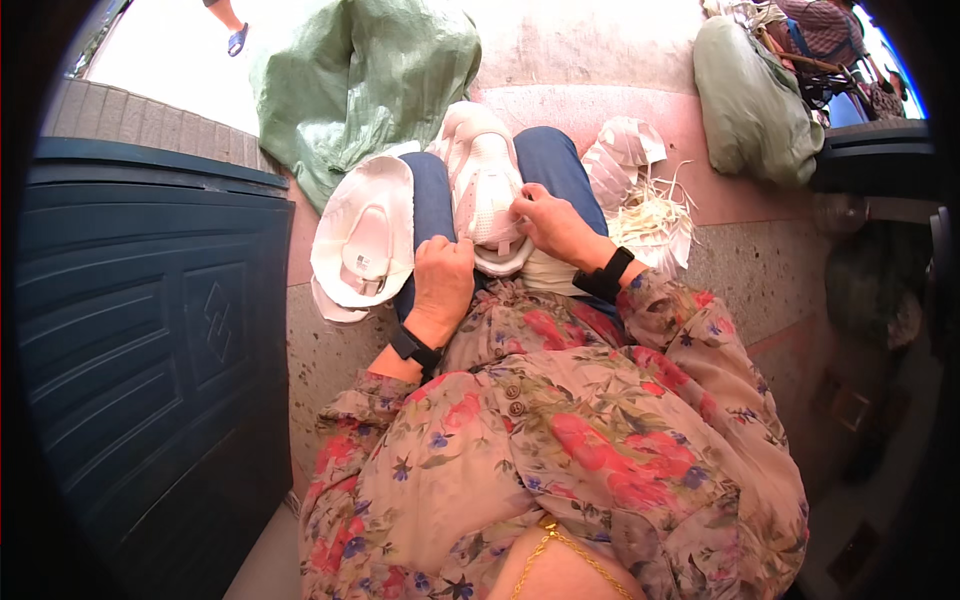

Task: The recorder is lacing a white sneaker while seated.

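Observation:
A stack of white cup-shaped face masks (484, 185) lies on my lap, on blue trousers. My left hand (443, 275) is closed against the lower left edge of the stack. My right hand (551, 222) pinches the right side of the top mask with thumb and fingers. Both wrists carry black bands. To the left of my knee lies another pile of white masks (362, 243), inner side up with a metal clip showing.
A dark blue panelled door (150, 330) fills the left. A green sack (360, 80) lies ahead, another greenish sack (752, 100) at upper right. More white masks (620, 160) and loose white straps (652, 215) sit right of my knee. Someone's foot in a blue sandal (236, 38) shows at top left.

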Action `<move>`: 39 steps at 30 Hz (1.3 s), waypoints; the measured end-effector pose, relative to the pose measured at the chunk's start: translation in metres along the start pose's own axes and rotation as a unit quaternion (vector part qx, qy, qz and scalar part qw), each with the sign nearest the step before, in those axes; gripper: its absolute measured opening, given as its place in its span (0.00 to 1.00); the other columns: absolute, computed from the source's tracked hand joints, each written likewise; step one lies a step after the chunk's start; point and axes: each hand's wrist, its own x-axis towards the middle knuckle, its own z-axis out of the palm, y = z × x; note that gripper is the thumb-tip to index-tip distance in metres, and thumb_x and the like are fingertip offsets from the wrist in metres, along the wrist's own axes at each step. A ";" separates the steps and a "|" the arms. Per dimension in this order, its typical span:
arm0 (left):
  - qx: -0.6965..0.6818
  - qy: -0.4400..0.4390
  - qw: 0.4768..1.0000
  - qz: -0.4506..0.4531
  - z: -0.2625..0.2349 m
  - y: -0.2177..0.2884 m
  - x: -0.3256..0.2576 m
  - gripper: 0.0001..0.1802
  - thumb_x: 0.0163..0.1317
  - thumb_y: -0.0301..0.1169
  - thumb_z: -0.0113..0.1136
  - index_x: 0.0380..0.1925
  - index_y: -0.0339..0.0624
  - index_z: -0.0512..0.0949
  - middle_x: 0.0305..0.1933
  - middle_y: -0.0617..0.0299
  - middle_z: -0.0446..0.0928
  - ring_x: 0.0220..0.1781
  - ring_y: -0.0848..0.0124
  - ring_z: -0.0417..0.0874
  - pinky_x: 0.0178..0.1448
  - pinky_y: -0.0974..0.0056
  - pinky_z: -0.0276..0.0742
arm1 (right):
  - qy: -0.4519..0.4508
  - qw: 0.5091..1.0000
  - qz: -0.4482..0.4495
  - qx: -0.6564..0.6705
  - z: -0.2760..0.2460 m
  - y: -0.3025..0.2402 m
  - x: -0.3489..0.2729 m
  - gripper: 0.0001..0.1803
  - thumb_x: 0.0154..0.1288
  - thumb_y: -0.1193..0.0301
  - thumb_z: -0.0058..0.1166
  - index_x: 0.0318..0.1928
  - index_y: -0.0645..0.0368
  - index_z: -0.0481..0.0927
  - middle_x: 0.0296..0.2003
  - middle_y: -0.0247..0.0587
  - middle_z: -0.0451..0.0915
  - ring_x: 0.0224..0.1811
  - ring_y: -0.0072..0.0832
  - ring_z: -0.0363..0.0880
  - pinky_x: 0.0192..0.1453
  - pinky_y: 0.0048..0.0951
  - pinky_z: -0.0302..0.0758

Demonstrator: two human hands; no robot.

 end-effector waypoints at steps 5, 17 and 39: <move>-0.124 -0.081 0.988 -0.037 0.003 -0.001 0.010 0.06 0.50 0.26 0.55 0.18 0.36 0.75 0.22 0.52 0.74 0.31 0.55 0.72 0.36 0.56 0.69 | -0.071 0.997 0.024 -0.002 -0.003 -0.002 -0.005 0.05 0.50 0.74 0.52 0.30 0.60 0.74 0.47 0.55 0.68 0.40 0.50 0.73 0.43 0.39 0.73; -0.139 -0.206 0.964 0.093 -0.005 0.007 0.041 0.08 0.51 0.26 0.54 0.33 0.41 0.76 0.28 0.54 0.75 0.36 0.55 0.74 0.40 0.57 0.70 | 0.068 0.986 -0.141 -0.049 -0.039 0.000 -0.025 0.04 0.50 0.71 0.55 0.25 0.58 0.78 0.43 0.39 0.74 0.50 0.36 0.69 0.51 0.35 0.64; -0.241 -0.273 0.930 0.046 0.006 -0.010 0.005 0.08 0.55 0.30 0.54 0.27 0.35 0.77 0.25 0.52 0.75 0.30 0.57 0.75 0.36 0.61 0.70 | -0.005 0.987 -0.158 -0.015 -0.045 -0.001 -0.067 0.16 0.47 0.78 0.52 0.41 0.59 0.75 0.45 0.45 0.73 0.49 0.39 0.71 0.54 0.38 0.67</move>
